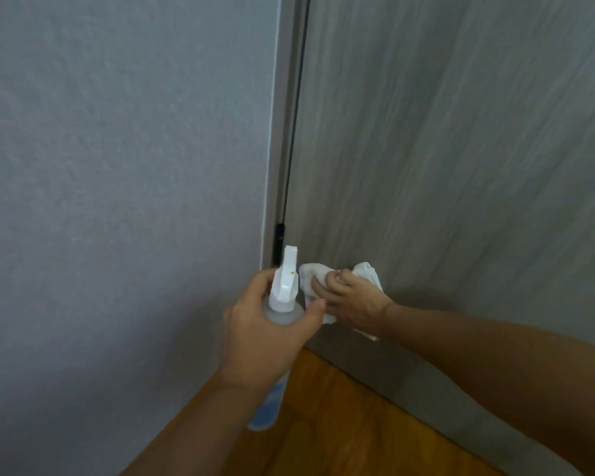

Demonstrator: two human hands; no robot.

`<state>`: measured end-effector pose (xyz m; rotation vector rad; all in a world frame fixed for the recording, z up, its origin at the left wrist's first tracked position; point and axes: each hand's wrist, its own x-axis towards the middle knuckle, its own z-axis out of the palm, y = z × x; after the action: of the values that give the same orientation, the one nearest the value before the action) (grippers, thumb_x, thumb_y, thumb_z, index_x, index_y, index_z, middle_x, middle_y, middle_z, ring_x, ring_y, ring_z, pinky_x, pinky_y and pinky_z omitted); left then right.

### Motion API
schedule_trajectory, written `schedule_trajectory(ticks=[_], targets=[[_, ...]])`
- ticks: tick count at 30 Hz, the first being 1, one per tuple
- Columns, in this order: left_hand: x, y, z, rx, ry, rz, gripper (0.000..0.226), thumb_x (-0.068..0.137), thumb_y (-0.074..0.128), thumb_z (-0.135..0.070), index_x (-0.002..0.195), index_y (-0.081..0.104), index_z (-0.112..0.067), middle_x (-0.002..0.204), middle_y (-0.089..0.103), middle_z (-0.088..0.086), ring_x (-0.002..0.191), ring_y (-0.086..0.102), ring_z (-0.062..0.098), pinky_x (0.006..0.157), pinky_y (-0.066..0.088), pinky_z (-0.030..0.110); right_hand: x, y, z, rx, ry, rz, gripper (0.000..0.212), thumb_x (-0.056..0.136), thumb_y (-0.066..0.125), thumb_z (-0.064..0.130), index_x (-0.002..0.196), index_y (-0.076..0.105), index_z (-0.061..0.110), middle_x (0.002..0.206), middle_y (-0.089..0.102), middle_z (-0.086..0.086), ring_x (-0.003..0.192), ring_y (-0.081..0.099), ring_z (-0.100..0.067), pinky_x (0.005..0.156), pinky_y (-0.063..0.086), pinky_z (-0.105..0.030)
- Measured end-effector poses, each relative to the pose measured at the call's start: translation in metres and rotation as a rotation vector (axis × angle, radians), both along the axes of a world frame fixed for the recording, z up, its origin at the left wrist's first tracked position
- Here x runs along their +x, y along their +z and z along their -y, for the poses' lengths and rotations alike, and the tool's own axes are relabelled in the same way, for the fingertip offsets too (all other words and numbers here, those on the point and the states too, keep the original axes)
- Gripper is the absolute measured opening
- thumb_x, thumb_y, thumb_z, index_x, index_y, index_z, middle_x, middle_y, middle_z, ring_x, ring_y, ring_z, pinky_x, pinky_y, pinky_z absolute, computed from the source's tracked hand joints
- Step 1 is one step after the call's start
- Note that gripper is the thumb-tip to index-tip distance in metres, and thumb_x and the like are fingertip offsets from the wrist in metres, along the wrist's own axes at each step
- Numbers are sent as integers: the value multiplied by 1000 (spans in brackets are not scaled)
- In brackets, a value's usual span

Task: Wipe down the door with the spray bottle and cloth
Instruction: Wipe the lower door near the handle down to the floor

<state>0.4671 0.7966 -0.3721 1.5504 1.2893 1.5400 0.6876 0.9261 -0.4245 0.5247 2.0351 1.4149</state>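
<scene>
By the grey wall point(117, 166), the left hand point(265, 334) gripped the spray bottle point(282, 304) near the door's point(443, 149) edge, and the right hand point(351, 297) pinched the white cloth point(310, 273) flat on the door, low above the wood floor point(340, 424).

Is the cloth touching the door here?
Touching. The head view shows the right hand gripping the white cloth and pressing it flat against the lower door, with no gap visible.
</scene>
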Motion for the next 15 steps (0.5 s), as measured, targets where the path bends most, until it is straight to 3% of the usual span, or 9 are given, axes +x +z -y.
schedule_trajectory(ticks=[6, 10, 15], targets=[[-4, 4, 2, -9, -17, 19, 46, 72, 86, -38, 111, 63, -31, 87, 69, -10, 83, 67, 6, 68, 55, 17, 12, 60, 7, 174, 21, -351, 69, 94, 47, 66, 150, 46, 27, 146, 34, -11, 107, 37, -33, 80, 44, -43], [-4, 3, 3, -18, -6, 1, 47, 72, 86, -39, 112, 61, -33, 90, 67, -12, 86, 66, 6, 69, 58, 21, 37, 98, 21, 308, 39, -547, 67, 95, 45, 64, 149, 49, 25, 145, 39, -11, 104, 39, -35, 77, 41, -46], [2, 3, 2, -3, 17, 4, 51, 70, 87, -39, 113, 60, -35, 92, 67, -14, 90, 64, 0, 68, 54, 11, 50, 105, 31, 430, 39, -660, 67, 98, 45, 61, 153, 46, 21, 151, 48, -13, 110, 42, -38, 83, 43, -50]])
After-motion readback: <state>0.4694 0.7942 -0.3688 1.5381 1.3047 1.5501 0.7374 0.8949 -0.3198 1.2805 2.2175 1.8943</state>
